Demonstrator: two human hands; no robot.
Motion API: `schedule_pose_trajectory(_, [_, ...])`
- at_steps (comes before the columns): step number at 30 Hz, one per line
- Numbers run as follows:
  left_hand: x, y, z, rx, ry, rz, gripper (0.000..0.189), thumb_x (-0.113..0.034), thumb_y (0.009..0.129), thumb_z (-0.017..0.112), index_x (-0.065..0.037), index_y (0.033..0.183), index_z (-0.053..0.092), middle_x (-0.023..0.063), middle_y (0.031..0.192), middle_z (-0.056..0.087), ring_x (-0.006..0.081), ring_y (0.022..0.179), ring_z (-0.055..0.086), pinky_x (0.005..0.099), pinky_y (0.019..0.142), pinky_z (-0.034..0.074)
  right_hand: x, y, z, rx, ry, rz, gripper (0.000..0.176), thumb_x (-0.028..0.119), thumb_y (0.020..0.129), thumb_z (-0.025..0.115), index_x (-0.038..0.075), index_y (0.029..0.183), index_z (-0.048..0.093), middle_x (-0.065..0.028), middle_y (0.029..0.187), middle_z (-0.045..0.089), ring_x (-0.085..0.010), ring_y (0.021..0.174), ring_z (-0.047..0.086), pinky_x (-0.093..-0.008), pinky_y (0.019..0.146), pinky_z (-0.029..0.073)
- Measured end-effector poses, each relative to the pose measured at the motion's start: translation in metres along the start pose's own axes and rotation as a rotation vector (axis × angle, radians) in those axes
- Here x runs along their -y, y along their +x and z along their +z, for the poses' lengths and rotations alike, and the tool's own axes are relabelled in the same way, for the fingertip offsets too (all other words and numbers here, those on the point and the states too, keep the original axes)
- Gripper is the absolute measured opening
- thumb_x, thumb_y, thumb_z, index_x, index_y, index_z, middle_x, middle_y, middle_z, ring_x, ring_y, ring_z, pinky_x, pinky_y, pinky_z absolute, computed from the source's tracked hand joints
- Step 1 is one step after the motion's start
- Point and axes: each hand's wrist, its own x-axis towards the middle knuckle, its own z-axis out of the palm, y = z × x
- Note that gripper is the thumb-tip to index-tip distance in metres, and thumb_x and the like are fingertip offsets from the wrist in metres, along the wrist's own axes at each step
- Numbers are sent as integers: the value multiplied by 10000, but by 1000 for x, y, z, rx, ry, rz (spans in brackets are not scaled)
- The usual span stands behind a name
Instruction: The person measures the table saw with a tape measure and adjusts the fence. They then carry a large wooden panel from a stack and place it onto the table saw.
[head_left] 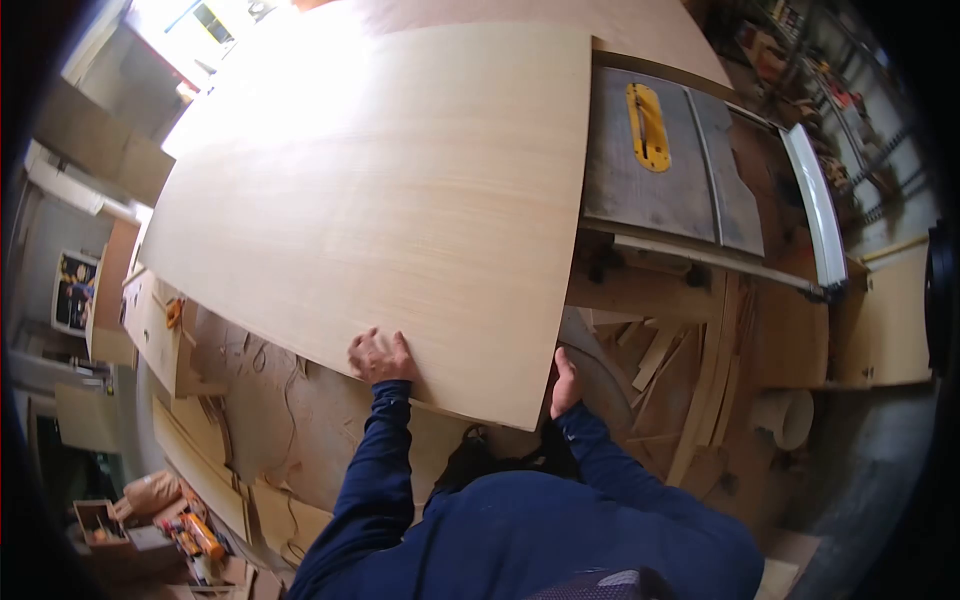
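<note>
A large pale wooden panel (pixel 400 200) lies flat in front of me, its far left part washed out by glare. My left hand (pixel 380 356) rests on top of the panel near its front edge, fingers apart. At the panel's right edge, close to the near corner, my right hand (pixel 566 382) holds the side, with its thumb up and the other fingers partly hidden. Right of the panel is a grey saw table (pixel 665 190) with a yellow insert plate (pixel 649 128).
A white rail (pixel 815 205) runs along the saw's right side. Wood offcuts (pixel 660 355) lie below the saw. At left stands a wooden cabinet (pixel 160 335). Cables and dust are on the floor (pixel 265 400). Tools and boxes (pixel 195 540) sit at lower left, and shelves at upper right.
</note>
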Motion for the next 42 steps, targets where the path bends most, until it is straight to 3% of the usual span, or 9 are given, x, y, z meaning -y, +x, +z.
schedule_pose_trajectory(3, [32, 15, -12, -190, 150, -201, 769, -559, 627, 696, -98, 1187, 440, 162, 1193, 382, 339, 1138, 336, 486, 992, 204, -22, -33, 9, -108, -354, -123, 416, 300, 940, 390, -14, 1211, 423, -131, 1126, 548, -207, 1031, 520, -306, 905, 385])
schedule_pose_trajectory(5, [83, 54, -5, -352, -6, -716, 808, -552, 593, 739, -32, 1132, 437, 200, 1147, 443, 322, 1016, 483, 492, 880, 396, -41, -24, 1, -325, -953, -385, 421, 384, 904, 434, -16, 1033, 442, -224, 920, 593, -341, 848, 582, -408, 720, 447])
schedule_pose_trajectory(7, [182, 109, 63, -17, -1010, -784, 798, -537, 589, 756, 27, 1067, 455, 225, 1035, 531, 289, 840, 591, 433, 669, 529, -43, -25, 14, -482, -1226, -488, 477, 422, 863, 480, -22, 1019, 409, -299, 898, 561, -437, 828, 558, -457, 708, 447])
schedule_pose_trajectory(9, [169, 126, 28, 83, -1098, -938, 662, -459, 689, 720, 52, 1043, 492, 179, 942, 595, 256, 748, 620, 363, 600, 551, -42, -23, 17, -573, -1371, -508, 485, 434, 835, 509, -10, 995, 396, -309, 913, 561, -453, 840, 549, -480, 706, 447])
schedule_pose_trajectory(14, [200, 143, 38, 302, -1606, -833, 643, -461, 732, 680, 46, 1084, 503, 153, 1003, 595, 264, 838, 608, 376, 699, 530, -32, -31, 31, -548, -1442, -411, 488, 445, 841, 499, -12, 978, 400, -294, 848, 579, -440, 804, 566, -486, 684, 455])
schedule_pose_trajectory(21, [201, 139, 1, 142, -1353, -854, 627, -449, 779, 634, 55, 1123, 489, 148, 1043, 591, 262, 863, 602, 378, 711, 524, -52, -62, 48, -606, -1429, -683, 516, 466, 831, 511, -18, 1003, 459, -290, 884, 583, -424, 840, 570, -459, 716, 462])
schedule_pose_trajectory(26, [227, 133, -24, 156, -1506, -685, 552, -391, 822, 603, 45, 1141, 484, 135, 1081, 574, 247, 898, 588, 341, 761, 512, -59, -132, 94, -582, -1385, -429, 610, 448, 833, 531, -81, 1126, 453, -277, 1018, 568, -387, 955, 557, -400, 798, 451])
schedule_pose_trajectory(37, [366, 138, -23, 633, -1749, -527, 582, -477, 888, 400, -47, 1280, 383, 117, 1232, 484, 281, 1077, 490, 389, 930, 399, -141, -250, 98, -498, -1276, -656, 477, 378, 826, 566, -66, 974, 473, -273, 807, 579, -425, 774, 568, -444, 651, 460])
schedule_pose_trajectory(42, [383, 81, -73, 533, -1603, -440, 599, -477, 877, 431, -34, 1278, 384, 128, 1240, 477, 283, 1094, 481, 387, 941, 399, -173, -324, 97, -536, -1279, -568, 486, 403, 826, 564, -54, 933, 436, -261, 755, 566, -428, 728, 561, -450, 601, 445])
